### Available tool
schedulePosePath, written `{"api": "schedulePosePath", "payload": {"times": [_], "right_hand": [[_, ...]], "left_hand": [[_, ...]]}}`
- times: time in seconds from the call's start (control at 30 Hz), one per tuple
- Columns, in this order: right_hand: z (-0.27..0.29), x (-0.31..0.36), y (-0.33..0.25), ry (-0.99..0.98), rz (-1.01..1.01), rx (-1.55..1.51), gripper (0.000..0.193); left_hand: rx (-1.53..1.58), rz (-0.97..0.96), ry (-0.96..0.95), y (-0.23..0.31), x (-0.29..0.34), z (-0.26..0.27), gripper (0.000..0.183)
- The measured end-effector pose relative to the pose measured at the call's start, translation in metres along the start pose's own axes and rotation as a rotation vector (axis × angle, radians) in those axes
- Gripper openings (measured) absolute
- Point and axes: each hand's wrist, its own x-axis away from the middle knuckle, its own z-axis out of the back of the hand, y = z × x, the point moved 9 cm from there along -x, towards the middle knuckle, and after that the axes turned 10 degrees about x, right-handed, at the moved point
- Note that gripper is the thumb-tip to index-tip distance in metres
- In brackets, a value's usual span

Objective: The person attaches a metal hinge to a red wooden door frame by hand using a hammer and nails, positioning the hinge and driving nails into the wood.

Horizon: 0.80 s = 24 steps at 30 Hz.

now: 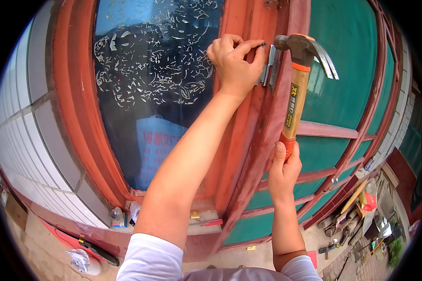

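My right hand (284, 171) is wrapped round the orange grip of a claw hammer (296, 91), which stands upright with its head at the top and its claw to the right. The hammer's striking face is close to the upper end of a silver metal hinge (270, 65). That hinge sits where the orange window frame (248, 28) meets a reddish wooden sash (286, 93). Just above it, my left hand (237, 58) pinches a small dark metal piece (264, 44) between thumb and forefinger; its exact kind is too small to tell.
Left of my arm is a dark glass pane (126, 117) with whitish flakes. The swung-out sash holds green panes (342, 51). On the sill lie a red-handled tool (212, 223) and a small box (120, 220). Wood pieces (344, 225) and a second hammer (330, 247) lie at lower right.
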Motion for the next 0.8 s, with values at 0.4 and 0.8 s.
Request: {"api": "schedulePosePath", "payload": {"times": [0.4, 0.8], "right_hand": [[-0.007, -0.004, -0.006, 0.029, 0.041, 0.109, 0.026], [-0.018, -0.016, -0.009, -0.011, 0.041, 0.144, 0.028]], "left_hand": [[0.022, 0.011, 0.004, 0.000, 0.004, 0.000, 0.007], [-0.009, 0.014, -0.003, -0.007, 0.001, -0.002, 0.010]]}}
